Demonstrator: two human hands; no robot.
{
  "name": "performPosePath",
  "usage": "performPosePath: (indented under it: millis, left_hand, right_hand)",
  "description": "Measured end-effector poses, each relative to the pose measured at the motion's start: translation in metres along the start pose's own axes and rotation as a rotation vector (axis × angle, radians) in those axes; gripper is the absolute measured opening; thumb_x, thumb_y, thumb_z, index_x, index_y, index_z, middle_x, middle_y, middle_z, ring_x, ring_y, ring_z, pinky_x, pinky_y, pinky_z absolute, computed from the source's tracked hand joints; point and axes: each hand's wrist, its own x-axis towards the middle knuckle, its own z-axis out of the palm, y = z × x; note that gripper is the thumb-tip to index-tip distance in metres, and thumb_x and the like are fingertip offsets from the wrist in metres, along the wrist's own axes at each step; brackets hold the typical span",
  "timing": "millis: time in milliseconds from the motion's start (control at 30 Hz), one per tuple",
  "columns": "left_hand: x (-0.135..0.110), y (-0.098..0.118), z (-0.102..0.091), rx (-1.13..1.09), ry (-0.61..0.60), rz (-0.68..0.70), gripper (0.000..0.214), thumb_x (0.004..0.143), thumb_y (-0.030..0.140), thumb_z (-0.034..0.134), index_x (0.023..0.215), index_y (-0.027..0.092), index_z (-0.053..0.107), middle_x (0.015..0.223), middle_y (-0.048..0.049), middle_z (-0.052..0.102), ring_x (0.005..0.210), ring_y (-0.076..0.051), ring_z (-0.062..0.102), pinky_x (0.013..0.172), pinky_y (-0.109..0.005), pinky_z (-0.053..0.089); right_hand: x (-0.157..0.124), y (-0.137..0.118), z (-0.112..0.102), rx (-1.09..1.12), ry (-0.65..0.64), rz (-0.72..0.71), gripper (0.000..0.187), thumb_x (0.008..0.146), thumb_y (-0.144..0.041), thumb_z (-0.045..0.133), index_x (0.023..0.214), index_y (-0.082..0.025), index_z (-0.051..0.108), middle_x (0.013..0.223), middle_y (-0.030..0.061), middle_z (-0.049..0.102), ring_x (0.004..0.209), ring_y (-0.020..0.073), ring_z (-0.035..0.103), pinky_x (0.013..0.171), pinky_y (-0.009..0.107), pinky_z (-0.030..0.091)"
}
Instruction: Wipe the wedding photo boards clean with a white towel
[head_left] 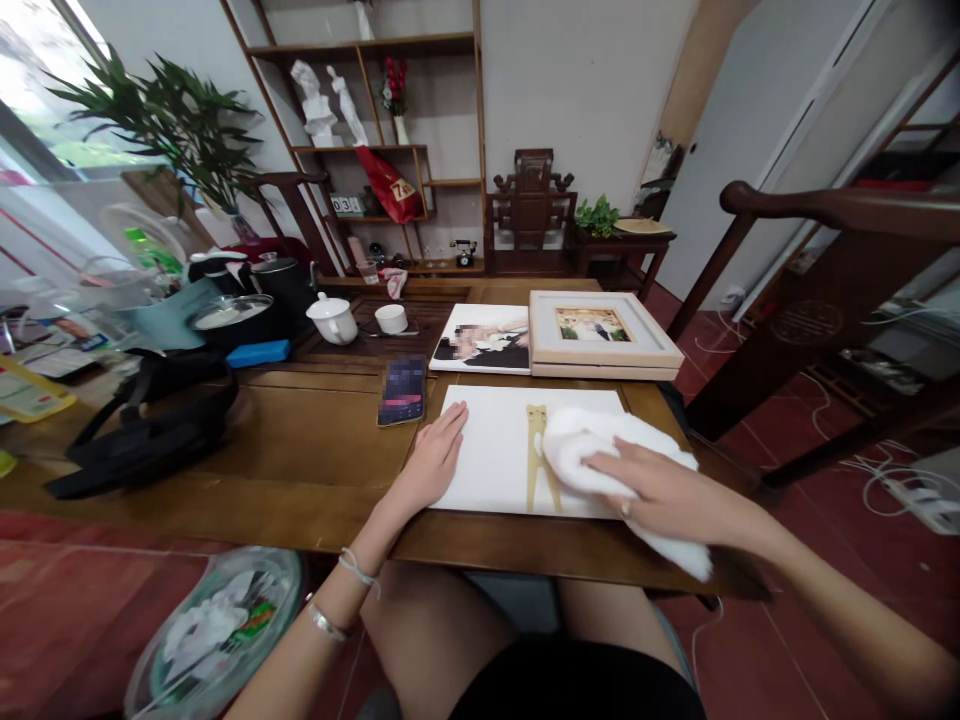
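Note:
Flat on the table in front of me lies a white panel point(484, 450) with a beige A-shaped stand piece point(535, 455) on its face. My left hand point(437, 455) rests on the panel's left edge, fingers stretched out and holding nothing. In my right hand point(660, 490) is a bunched white fluffy cloth point(585, 440), pressed on the panel's right side. The cloth touches the right leg of the stand piece and hangs over the table's front edge. Some of my right fingers are hidden in its folds.
Behind the panel lie a photo print point(484, 340) and a boxed picture frame point(652, 335). A phone point(402, 390) is left of them. Further left are a white teapot point(333, 318), a blue block point(259, 353) and a black strap point(142, 430). A waste bin point(289, 580) stands below; a wooden chair point(832, 290) is at right.

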Motion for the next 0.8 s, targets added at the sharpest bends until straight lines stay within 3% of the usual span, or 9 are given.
performPosePath:
  millis: [133,233,400,500,633,800]
  left_hand:
    - [0.0,0.0,-0.001,-0.002,-0.007,-0.003,0.045,0.096,0.026,0.029,0.139,0.018,0.04,0.148,-0.0111,0.038,0.139,-0.022,0.032,0.112,-0.046,0.027]
    - [0.0,0.0,-0.001,-0.001,-0.006,-0.005,0.045,0.095,0.026,0.03,0.138,0.019,0.04,0.148,-0.0105,0.039,0.139,-0.022,0.032,0.112,-0.046,0.027]
    - [0.001,0.002,-0.001,0.004,-0.015,-0.012,0.045,0.096,0.027,0.028,0.138,0.017,0.041,0.148,-0.0115,0.038,0.139,-0.022,0.032,0.112,-0.045,0.027]
    - [0.0,0.002,-0.001,0.002,-0.015,-0.006,0.045,0.096,0.027,0.028,0.138,0.016,0.041,0.148,-0.0121,0.038,0.139,-0.022,0.031,0.112,-0.046,0.028]
    - [0.0,0.002,-0.001,-0.004,-0.007,-0.008,0.045,0.096,0.026,0.028,0.138,0.018,0.041,0.148,-0.0113,0.038,0.139,-0.022,0.032,0.112,-0.047,0.027]
    - [0.0,0.002,-0.002,-0.007,-0.015,-0.013,0.045,0.095,0.026,0.029,0.139,0.019,0.04,0.148,-0.011,0.037,0.139,-0.022,0.032,0.112,-0.047,0.026]
  right_hand:
    - [0.055,0.02,0.007,0.093,0.218,0.116,0.04,0.092,-0.042,0.036,0.123,-0.024,0.053,0.136,0.0066,0.052,0.132,0.0317,0.036,0.11,0.056,0.02]
    - [0.071,0.014,0.018,0.064,0.321,0.101,0.038,0.093,-0.038,0.037,0.122,-0.022,0.054,0.134,0.0089,0.054,0.136,0.0313,0.03,0.11,0.06,0.013]
    - [0.043,-0.022,0.034,-0.038,0.154,-0.245,0.042,0.074,-0.012,0.052,0.114,-0.022,0.061,0.149,0.0075,0.034,0.142,0.0307,0.007,0.111,0.061,0.006]
    - [0.026,-0.029,0.032,-0.041,0.065,-0.367,0.044,0.068,-0.009,0.055,0.109,-0.022,0.063,0.152,0.0059,0.029,0.142,0.0286,0.008,0.113,0.057,0.007]
    - [0.032,-0.001,0.016,-0.068,0.093,-0.332,0.032,0.077,-0.02,0.057,0.109,-0.019,0.062,0.15,0.0113,0.03,0.141,0.0263,0.017,0.114,0.052,0.011]
    - [0.053,0.034,0.004,-0.221,0.16,-0.216,0.037,0.08,-0.024,0.054,0.117,-0.021,0.06,0.15,0.0107,0.031,0.142,0.0299,0.011,0.111,0.059,0.009]
